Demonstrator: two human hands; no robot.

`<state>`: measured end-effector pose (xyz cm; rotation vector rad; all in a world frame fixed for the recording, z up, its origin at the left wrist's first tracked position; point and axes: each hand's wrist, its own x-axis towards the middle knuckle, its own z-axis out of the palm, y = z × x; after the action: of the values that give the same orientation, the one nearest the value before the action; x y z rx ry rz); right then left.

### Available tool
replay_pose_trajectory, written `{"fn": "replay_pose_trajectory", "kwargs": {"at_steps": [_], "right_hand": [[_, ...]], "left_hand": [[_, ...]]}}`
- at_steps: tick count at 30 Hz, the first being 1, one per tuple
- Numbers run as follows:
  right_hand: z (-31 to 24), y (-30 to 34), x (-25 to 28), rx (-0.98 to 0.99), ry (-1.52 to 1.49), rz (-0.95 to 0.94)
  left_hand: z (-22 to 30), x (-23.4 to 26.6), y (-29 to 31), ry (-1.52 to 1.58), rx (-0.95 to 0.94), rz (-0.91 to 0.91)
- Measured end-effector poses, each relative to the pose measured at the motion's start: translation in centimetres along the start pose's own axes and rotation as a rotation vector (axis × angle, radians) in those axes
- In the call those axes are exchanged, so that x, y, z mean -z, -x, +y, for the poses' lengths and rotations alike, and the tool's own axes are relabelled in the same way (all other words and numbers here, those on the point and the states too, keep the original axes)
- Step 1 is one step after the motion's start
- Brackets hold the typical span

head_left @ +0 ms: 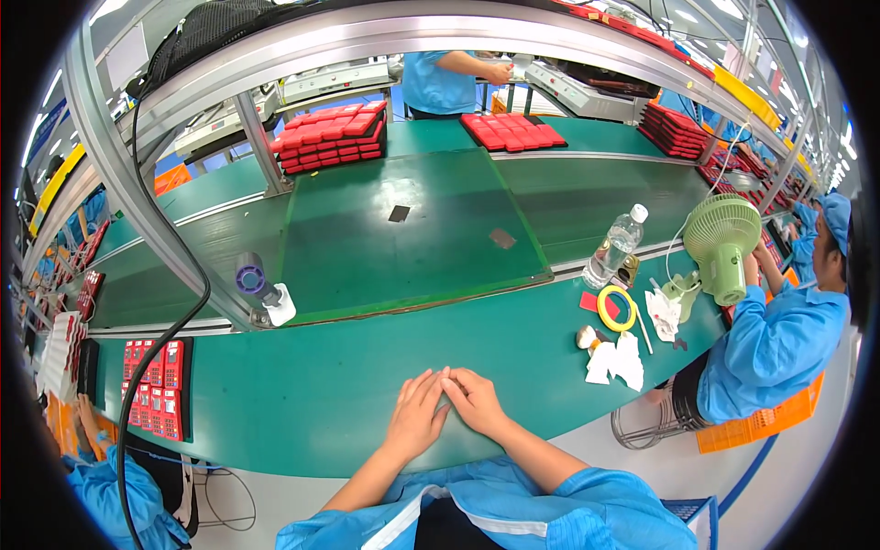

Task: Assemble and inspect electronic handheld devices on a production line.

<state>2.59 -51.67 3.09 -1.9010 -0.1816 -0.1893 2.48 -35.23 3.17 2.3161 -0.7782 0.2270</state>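
Note:
My left hand point(417, 414) and my right hand point(474, 400) rest on the green tabletop point(302, 394) at its near edge. Their fingertips meet, and neither hand shows anything in it. The left hand's fingers are stretched out and lie together, pointing away from me. Those of my right hand are loosely extended and touch the left fingertips. To the left lies a black tray point(186, 390) with rows of red handheld devices point(154, 392). Over to the right are a yellow tape roll point(605, 310), crumpled white tissues point(628, 360) and a brush point(587, 339).
A water bottle point(612, 249) and a green fan point(721, 240) stand at right. A small purple fan point(252, 277) sits by the metal post. Beyond runs a conveyor with a green board point(394, 257); red stacks point(335, 137) stand farther back. Co-workers sit on both sides. A black cable point(197, 312) hangs at left.

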Motion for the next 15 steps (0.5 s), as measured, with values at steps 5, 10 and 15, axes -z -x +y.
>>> {"fn": "replay_pose_trajectory", "kwargs": {"at_steps": [5, 10, 15], "right_hand": [[0.03, -0.04, -0.11, 0.003, -0.021, 0.006], [0.10, -0.05, -0.19, 0.020, -0.016, 0.027], [0.18, -0.04, -0.01, 0.007, 0.015, -0.019]], "left_hand": [[-0.12, -0.05, 0.00, -0.002, 0.002, -0.003], [-0.29, -0.11, 0.06, 0.001, -0.001, -0.006], [-0.32, -0.17, 0.08, 0.007, 0.004, -0.010]]}}
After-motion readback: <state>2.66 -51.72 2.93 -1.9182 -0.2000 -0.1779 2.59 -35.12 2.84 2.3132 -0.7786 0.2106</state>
